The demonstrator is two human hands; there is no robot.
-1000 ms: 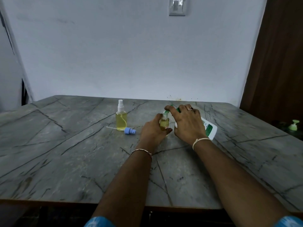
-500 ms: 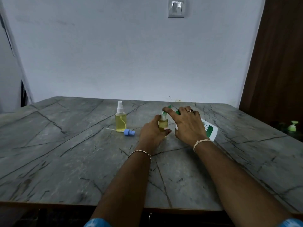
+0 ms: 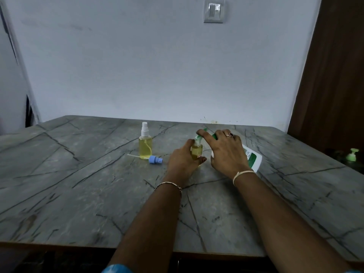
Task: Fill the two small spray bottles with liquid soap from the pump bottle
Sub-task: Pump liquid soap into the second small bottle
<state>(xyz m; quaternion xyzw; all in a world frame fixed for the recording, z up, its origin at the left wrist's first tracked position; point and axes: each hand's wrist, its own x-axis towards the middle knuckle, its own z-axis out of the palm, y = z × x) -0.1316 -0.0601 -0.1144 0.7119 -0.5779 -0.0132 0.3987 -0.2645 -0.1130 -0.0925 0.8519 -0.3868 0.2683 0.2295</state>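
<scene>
"Judging from the desk [image 3: 78, 194], how far along is the filling?"

"Past halfway, I'd say. One small spray bottle [image 3: 145, 146] stands upright toward the left. Its white sprayer is on, and yellow liquid reaches up to its shoulder. That one looks finished."

"And the other?"

"The second spray bottle [image 3: 196, 150] is in the left hand [image 3: 184, 160], which has its thumb and fingers wrapped round the body. It stands on the desk with its neck open. Yellow liquid already shows well up inside it, but the fingers cover part of it, so I cannot tell the exact level. Its blue sprayer [image 3: 155, 160] lies on its side on the desk, just beside the finished bottle."

"Where is the pump bottle [image 3: 254, 158]?"

"Just right of the held bottle and tilted toward it. The right hand [image 3: 226, 152] grasps its top, with the fingers curled over the green pump head. The forefinger stretches along the spout, which sits at the open neck."

"So what is left?"

"Probably a few more presses if the bottle needs topping up. After that the blue sprayer has to go back on, since the second bottle is not yet capped."
</scene>
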